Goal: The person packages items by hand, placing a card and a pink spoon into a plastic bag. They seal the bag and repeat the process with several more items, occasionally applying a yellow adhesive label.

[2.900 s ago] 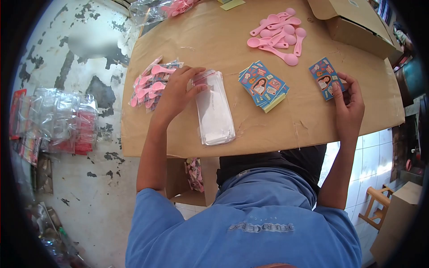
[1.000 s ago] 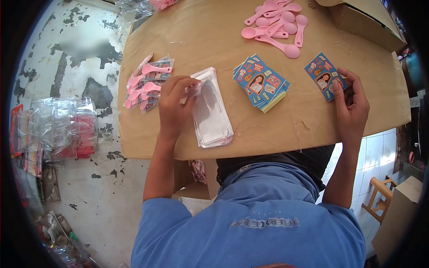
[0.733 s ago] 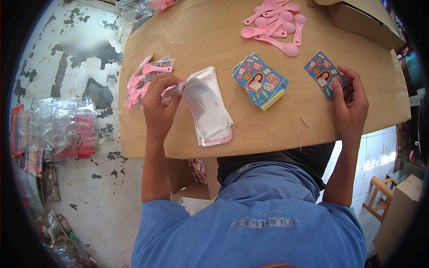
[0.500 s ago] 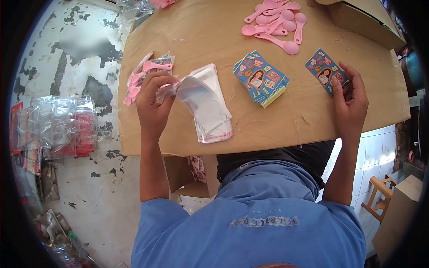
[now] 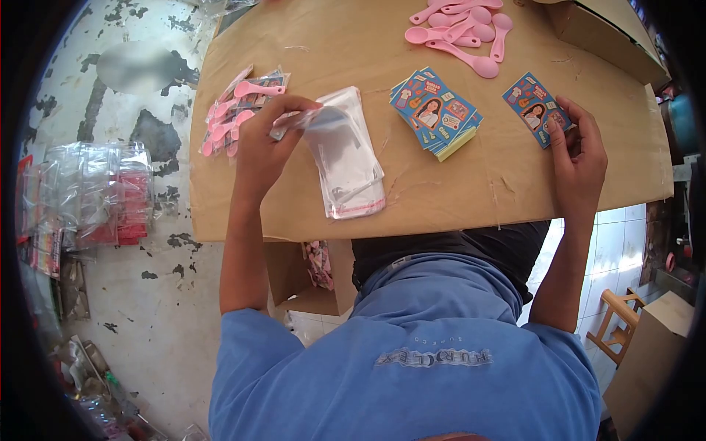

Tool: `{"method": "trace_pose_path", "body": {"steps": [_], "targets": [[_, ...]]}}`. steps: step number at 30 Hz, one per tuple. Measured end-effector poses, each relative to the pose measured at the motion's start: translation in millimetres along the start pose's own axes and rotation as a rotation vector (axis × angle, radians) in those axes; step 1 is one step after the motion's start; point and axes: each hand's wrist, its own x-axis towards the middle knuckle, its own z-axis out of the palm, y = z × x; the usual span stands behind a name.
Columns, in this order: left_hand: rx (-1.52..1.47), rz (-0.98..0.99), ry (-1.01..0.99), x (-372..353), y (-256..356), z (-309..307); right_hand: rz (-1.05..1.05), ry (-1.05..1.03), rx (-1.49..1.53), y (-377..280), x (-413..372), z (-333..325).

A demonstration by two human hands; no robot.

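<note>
While left hand [image 5: 261, 151] pinches one bag [image 5: 323, 121] just above the stack [image 5: 353, 173], right hand [image 5: 581, 165] curls around a card [image 5: 535, 116] on the table [image 5: 471, 195]. I judge: several packs [image 5: 239, 110] done; this bag unfilled; spoons [image 5: 463, 33], cards [image 5: 437, 114] remain.

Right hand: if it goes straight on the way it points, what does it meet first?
Probably the cardboard box at the far edge. The right hand, holding a sticker card, points away from the body, with bare table between. Depth is unclear.
</note>
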Motion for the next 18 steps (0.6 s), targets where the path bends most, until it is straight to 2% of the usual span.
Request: {"method": "trace_pose_path", "body": {"steps": [8, 11, 14, 18], "targets": [[0.125, 0.018, -0.217, 24.0, -6.0, 2.2, -0.004, 0.011, 0.004, 4.5, 0.1, 1.7], [0.272, 0.225, -0.172, 30.4, -2.5, 7.8, 0.012, 0.013, 0.002, 2.6, -0.4, 1.9], [0.288, 0.201, -0.163, 31.0, -1.8, 11.1, 0.017, 0.013, 0.001, 2.4, -0.3, 2.4], [0.237, 0.074, -0.150, 29.5, -2.8, 14.6, 0.011, 0.007, 0.008, 2.4, 0.1, 2.0]]}}
